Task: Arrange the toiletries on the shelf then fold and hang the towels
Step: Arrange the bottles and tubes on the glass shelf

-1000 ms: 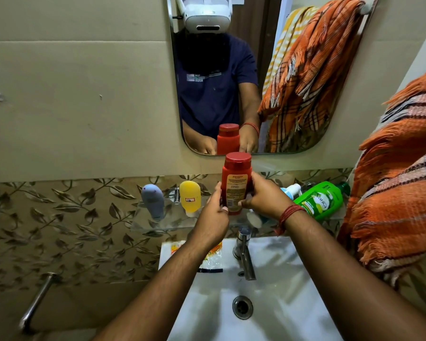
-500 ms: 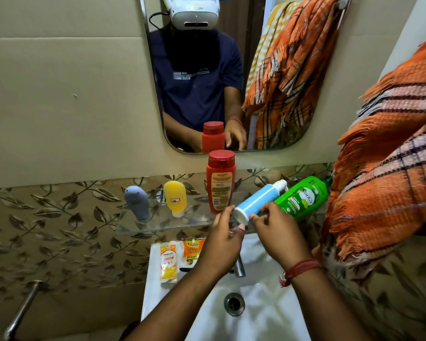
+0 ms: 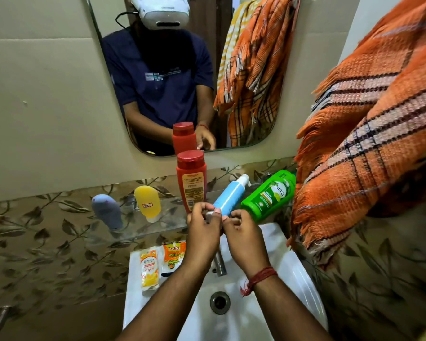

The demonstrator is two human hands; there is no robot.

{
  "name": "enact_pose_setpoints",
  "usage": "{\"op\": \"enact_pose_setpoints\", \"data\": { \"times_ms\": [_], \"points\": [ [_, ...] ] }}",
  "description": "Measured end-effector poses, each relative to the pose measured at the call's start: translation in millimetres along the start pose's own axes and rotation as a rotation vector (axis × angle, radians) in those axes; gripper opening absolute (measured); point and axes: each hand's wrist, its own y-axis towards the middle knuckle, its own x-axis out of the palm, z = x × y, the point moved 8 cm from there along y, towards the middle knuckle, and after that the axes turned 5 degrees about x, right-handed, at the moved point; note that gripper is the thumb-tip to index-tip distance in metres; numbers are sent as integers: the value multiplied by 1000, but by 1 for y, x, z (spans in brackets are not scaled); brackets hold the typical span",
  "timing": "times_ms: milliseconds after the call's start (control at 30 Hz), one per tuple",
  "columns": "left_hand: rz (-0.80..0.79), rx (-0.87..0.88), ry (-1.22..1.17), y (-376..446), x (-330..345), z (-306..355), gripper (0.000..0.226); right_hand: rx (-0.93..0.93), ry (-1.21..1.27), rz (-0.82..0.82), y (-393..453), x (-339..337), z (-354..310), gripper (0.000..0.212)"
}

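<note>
1. the left hand [image 3: 202,232] and the right hand [image 3: 244,235] meet over the near edge of the glass shelf [image 3: 158,217], above the white sink [image 3: 293,267].
2. a blue tube [image 3: 229,196] with a white cap lies tilted, its cap end pointing far and right, its near end down between the two hands.
3. the left fingers [image 3: 208,206] are curled over the tube's near end, thumb tip against it, pinching it; the right fingers [image 3: 234,219] are curled just beside and under the same end, touching it.
4. a red bottle [image 3: 191,180] stands upright on the shelf just left of the tube.
5. a green bottle [image 3: 268,195] lies tilted just right of the tube.
6. further left on the shelf stand a yellow squeeze bottle [image 3: 148,203] and a grey squeeze bottle [image 3: 106,211], both cap down.
7. two sachets [image 3: 161,264] lie on the sink's left rim.
8. an orange checked towel [image 3: 367,143] hangs at the right, and the mirror [image 3: 268,70] shows another.
</note>
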Motion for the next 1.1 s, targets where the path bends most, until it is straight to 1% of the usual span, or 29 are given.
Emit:
{"op": "enact_pose_setpoints", "data": {
  "times_ms": [67,200,300,400,467,533,600,667,700,767,867,967,1100],
  "points": [
    [18,-21,-39,-2,-1,3,10,-27,41,-3,-4,0,-1,8],
    [47,5,-65,-17,-4,13,17,-55,126,-15,-1,-11,-4,11],
    [29,57,-112,-27,0,23,22,-84,131,-31,14,-24,-14,17],
    [-11,110,-78,-22,9,28,29,-76,143,-85,43,-33,-25,27],
    [-38,145,-32,-17,14,32,35,-70,55,-171,58,-31,-34,39],
    [-73,167,15,-12,20,35,46,-89,-16,-245,66,-29,-44,49],
    [-120,170,85,-6,28,36,61,-136,-64,-261,71,-28,-53,53],
    [-156,182,159,0,35,40,73,-182,-150,-241,75,-28,-62,53],
    [-170,180,179,2,38,41,76,-203,-195,-218,77,-29,-64,54],
    [-181,172,207,9,42,41,78,-229,-279,-162,84,-27,-66,60],
    [-187,142,244,16,46,38,79,-261,-341,-99,90,-22,-64,70],
    [-230,108,230,16,51,41,79,-290,-431,-90,95,-19,-63,62],
    [-274,80,253,15,55,40,87,-286,-506,-100,102,-24,-56,55]
  ]
}}
